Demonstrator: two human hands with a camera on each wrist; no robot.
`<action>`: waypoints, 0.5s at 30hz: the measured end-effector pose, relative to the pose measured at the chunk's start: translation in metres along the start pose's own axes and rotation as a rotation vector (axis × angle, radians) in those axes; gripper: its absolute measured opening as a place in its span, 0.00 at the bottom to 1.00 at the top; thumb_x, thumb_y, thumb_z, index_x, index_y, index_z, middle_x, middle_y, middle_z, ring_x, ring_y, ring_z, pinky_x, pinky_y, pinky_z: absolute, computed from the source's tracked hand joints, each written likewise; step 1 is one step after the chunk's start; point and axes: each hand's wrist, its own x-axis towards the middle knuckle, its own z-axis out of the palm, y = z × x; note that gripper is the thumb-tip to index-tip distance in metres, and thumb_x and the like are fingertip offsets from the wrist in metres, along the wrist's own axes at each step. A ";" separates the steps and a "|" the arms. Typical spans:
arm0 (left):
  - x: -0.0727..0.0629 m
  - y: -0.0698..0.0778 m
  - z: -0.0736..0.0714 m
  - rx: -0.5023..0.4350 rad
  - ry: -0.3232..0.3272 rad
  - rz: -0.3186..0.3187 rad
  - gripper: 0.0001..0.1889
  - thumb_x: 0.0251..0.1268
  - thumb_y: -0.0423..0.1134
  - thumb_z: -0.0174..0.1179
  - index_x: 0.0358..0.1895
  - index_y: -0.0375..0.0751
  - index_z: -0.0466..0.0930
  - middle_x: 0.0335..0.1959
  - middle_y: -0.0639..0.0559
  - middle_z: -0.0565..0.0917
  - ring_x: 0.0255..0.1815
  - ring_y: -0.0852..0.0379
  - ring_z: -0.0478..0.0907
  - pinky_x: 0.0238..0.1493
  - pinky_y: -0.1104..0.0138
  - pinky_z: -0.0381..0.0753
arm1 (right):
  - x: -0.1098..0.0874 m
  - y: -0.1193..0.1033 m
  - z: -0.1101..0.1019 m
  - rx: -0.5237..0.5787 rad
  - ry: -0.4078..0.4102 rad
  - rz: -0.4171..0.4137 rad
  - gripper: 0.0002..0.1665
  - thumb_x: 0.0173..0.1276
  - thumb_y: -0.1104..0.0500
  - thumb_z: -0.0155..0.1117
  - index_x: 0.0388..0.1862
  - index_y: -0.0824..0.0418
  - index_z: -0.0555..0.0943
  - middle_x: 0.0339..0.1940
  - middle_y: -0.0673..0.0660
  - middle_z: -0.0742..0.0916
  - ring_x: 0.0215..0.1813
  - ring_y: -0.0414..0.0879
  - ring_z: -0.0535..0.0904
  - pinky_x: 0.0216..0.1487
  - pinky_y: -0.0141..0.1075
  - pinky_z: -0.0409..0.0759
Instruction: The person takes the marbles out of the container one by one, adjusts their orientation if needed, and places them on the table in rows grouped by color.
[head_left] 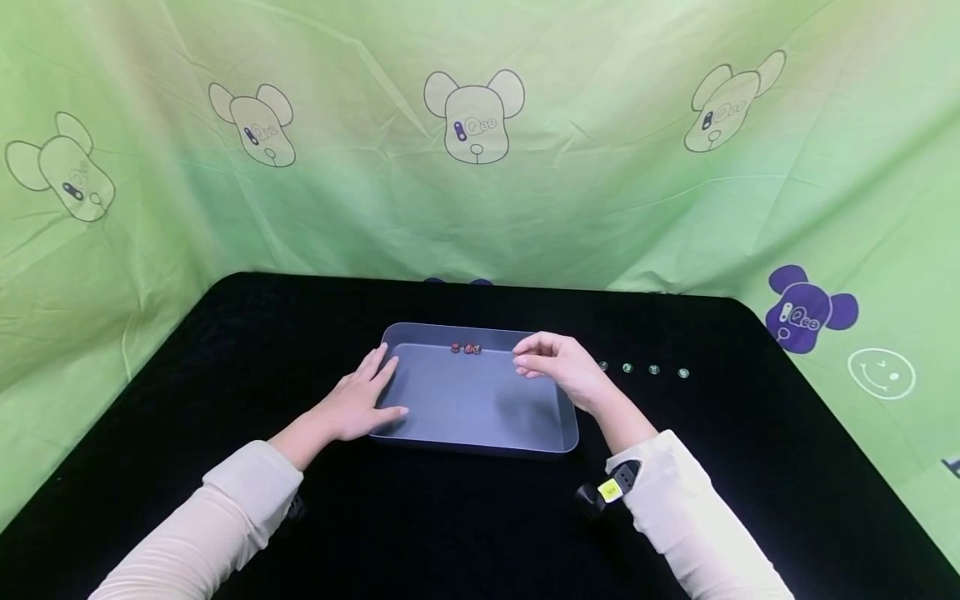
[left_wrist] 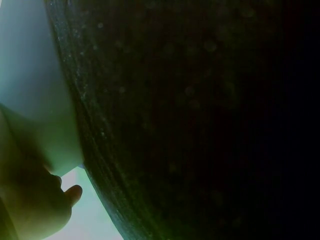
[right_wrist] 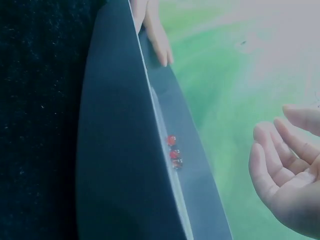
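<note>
A grey rectangular tray [head_left: 457, 404] with low walls lies on the black table. My left hand [head_left: 356, 406] rests across its left rim, fingers spread and fairly straight. A few small shiny red pieces [head_left: 468, 349], like glass beads, lie in a short row along the tray's far wall; the right wrist view shows red pieces [right_wrist: 173, 152] close together there. Above the tray's right side is my right hand [head_left: 564, 367], its fingers loosely bent. In the right wrist view nothing shows between the fingers of that hand [right_wrist: 290, 180].
Several small round greenish pieces [head_left: 654, 369] lie in a row on the black tabletop [head_left: 720, 467], right of the tray; my right hand partly covers the row's near end. A green cloth backdrop [head_left: 360, 200] with bear-head drawings hangs behind and beside the table.
</note>
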 end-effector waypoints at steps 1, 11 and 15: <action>0.000 0.000 0.000 -0.001 0.000 -0.001 0.42 0.55 0.59 0.49 0.66 0.37 0.45 0.68 0.43 0.36 0.66 0.46 0.35 0.55 0.46 0.50 | 0.002 0.000 0.001 0.003 -0.004 0.001 0.15 0.56 0.66 0.60 0.39 0.75 0.73 0.31 0.59 0.81 0.32 0.45 0.79 0.40 0.42 0.74; 0.000 0.000 0.000 -0.005 0.005 0.002 0.42 0.55 0.59 0.50 0.66 0.37 0.45 0.68 0.43 0.36 0.66 0.45 0.35 0.55 0.46 0.50 | 0.015 0.002 0.010 0.002 -0.021 0.016 0.17 0.56 0.66 0.59 0.41 0.77 0.72 0.29 0.55 0.80 0.32 0.46 0.79 0.42 0.46 0.72; 0.000 -0.001 0.001 -0.003 0.005 0.000 0.42 0.55 0.59 0.49 0.66 0.37 0.45 0.68 0.43 0.36 0.66 0.46 0.35 0.56 0.47 0.50 | 0.020 0.001 0.014 0.002 -0.015 0.031 0.16 0.56 0.66 0.59 0.41 0.75 0.73 0.30 0.56 0.80 0.36 0.54 0.78 0.42 0.46 0.73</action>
